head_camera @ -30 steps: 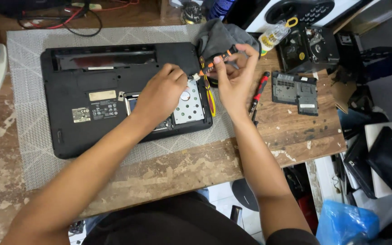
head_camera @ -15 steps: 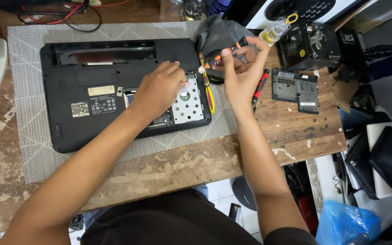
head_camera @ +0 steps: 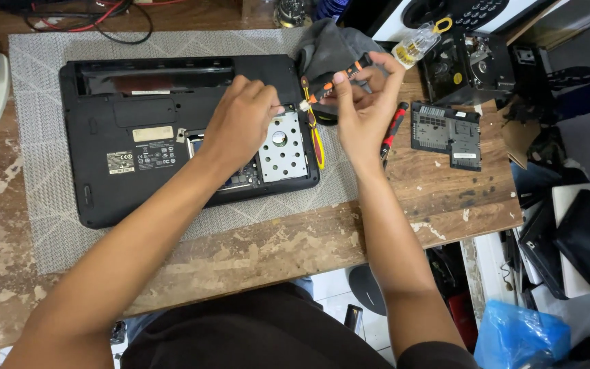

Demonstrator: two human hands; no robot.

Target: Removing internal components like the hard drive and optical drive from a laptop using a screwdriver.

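A black laptop [head_camera: 124, 178] lies upside down on a grey mat [head_camera: 42, 225], its bottom bay uncovered so that a perforated silver drive caddy [head_camera: 285, 147] shows. My left hand [head_camera: 240, 123] rests on the laptop at the caddy's upper left corner, fingers bent onto it. My right hand [head_camera: 363, 102] holds an orange and black screwdriver [head_camera: 329, 82], its tip pointing down-left toward the caddy's top right corner. A yellow-handled tool [head_camera: 317, 137] lies along the laptop's right edge.
A removed black cover panel [head_camera: 445, 133] lies right of my hand, with a red and black screwdriver [head_camera: 392, 130] beside it. A grey cloth [head_camera: 329, 44] and black parts [head_camera: 472, 65] sit behind. The wooden table's edge [head_camera: 486, 229] is near; black devices and a blue bag [head_camera: 520, 338] lie below.
My right hand has tilted the screwdriver and brought its tip closer to the caddy corner. My left hand has stayed on the laptop.
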